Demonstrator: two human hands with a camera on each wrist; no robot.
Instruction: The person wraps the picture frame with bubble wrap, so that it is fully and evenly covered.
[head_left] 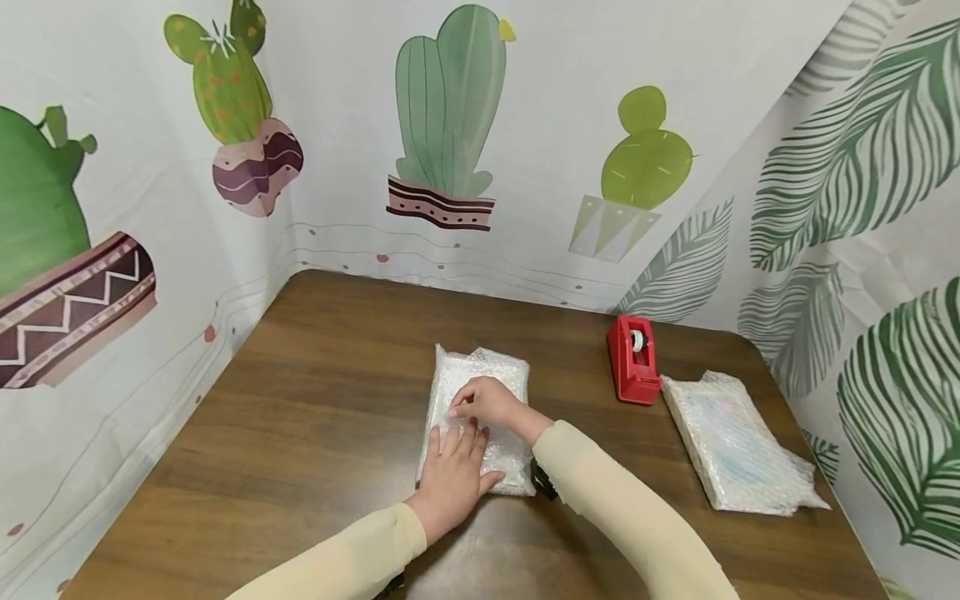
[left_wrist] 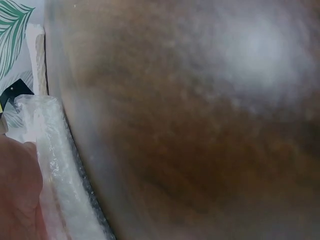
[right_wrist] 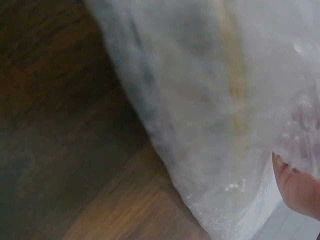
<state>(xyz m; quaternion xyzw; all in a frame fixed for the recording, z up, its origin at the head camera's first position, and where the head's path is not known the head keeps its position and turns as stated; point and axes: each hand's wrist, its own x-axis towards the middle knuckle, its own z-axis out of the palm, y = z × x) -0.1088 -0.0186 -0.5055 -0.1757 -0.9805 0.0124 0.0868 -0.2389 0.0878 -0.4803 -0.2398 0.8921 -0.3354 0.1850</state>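
A flat rectangular package in clear bubble wrap point(head_left: 442, 375) lies on the table in the head view. My left hand point(head_left: 453, 475) rests on its near half, fingers spread and fairly straight. Just beyond those fingers, my right hand point(head_left: 487, 400) bends over the package, thumb and forefinger pinching at the wrap's surface. The right wrist view has a fingertip point(right_wrist: 297, 187) against the crinkled plastic. Along the left wrist view's edge, the wrapped package point(left_wrist: 70, 185) stands beside part of the left hand point(left_wrist: 20, 185).
A red tape dispenser point(head_left: 636, 367) with a white roll stands at the back right of the brown wooden table point(head_left: 315, 392). To its right lies a second bubble-wrapped package point(head_left: 735, 450). A cactus-and-leaf patterned cloth point(head_left: 540, 150) hangs around the table's back and sides.
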